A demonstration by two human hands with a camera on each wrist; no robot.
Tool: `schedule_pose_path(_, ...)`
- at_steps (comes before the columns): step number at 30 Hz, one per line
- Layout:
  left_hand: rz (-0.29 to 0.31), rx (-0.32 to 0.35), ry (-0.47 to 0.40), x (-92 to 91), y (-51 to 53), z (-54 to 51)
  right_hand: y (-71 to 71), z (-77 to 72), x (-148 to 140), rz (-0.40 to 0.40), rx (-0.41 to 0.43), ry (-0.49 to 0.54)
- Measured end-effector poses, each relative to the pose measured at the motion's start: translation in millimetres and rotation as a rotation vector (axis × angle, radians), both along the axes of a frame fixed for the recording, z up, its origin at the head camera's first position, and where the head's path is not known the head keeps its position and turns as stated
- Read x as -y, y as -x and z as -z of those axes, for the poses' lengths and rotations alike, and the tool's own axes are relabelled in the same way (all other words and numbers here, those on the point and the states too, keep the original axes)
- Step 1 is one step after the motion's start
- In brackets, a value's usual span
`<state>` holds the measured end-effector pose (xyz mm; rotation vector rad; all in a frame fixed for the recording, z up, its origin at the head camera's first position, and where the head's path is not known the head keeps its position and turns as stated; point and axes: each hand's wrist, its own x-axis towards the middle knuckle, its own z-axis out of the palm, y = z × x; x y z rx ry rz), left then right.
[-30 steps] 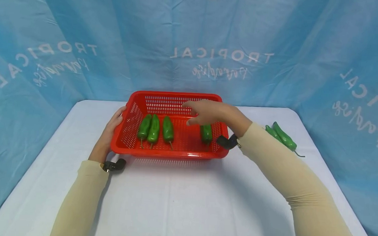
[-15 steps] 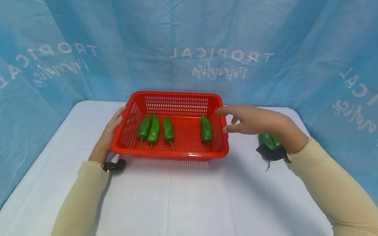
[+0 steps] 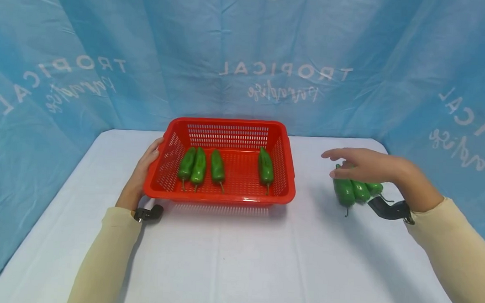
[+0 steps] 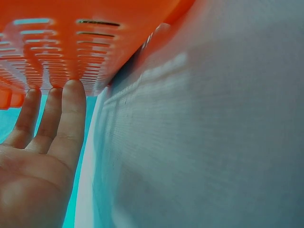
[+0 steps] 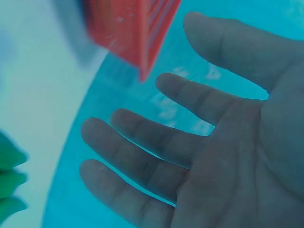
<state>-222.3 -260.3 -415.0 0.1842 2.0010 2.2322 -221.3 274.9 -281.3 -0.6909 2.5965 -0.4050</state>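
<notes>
A red slotted plastic basket (image 3: 219, 198) stands at the back middle of the white table. Inside it, a pair of green peppers (image 3: 198, 166) lies at the left, a third pepper (image 3: 217, 166) beside them, and another pepper (image 3: 266, 166) near the right wall. My left hand (image 3: 140, 173) touches the basket's left side; in the left wrist view its straight fingertips (image 4: 73, 102) rest against the slotted wall. Over the peppers (image 3: 343, 191) lying to the right of the basket hovers my right hand (image 3: 365, 165), holding nothing, fingers spread in the right wrist view. It partly covers those peppers.
Blue curtains (image 3: 190, 43) with mirrored lettering hang behind and on both sides of the white-covered table (image 3: 221, 251). Each wrist wears a small black camera, such as the right-hand one (image 3: 389, 209).
My right hand has moved from above the basket, rightward past its rim, to over the loose peppers. My left hand stays at the basket's left side.
</notes>
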Motion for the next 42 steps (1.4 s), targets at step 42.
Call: schedule_pose_path(42,0.011,-0.037,-0.045,0.4,2.8,6.6,3.1,112.0,-34.3,0.152,-0.194,-0.039)
